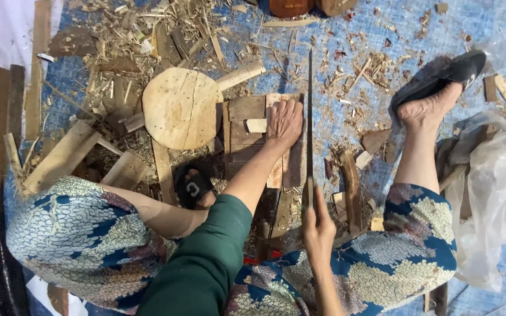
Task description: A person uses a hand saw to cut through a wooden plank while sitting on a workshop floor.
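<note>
Left hand [284, 122] lies flat, open, pressing the slats [247, 131] on the floor; right hand [317, 225] is clenched on the blade [310, 117], set upright just beside those fingers. Slip risk: blade could skid into the left fingers. Blade edge contact and handle hard to make out

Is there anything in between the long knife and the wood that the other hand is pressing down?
Nothing visible. The right hand holds the long blade by its handle, and the blade runs right along the edge of the wooden slats beside the left hand, which lies flat on them. Only chips and shavings lie nearby.
</note>
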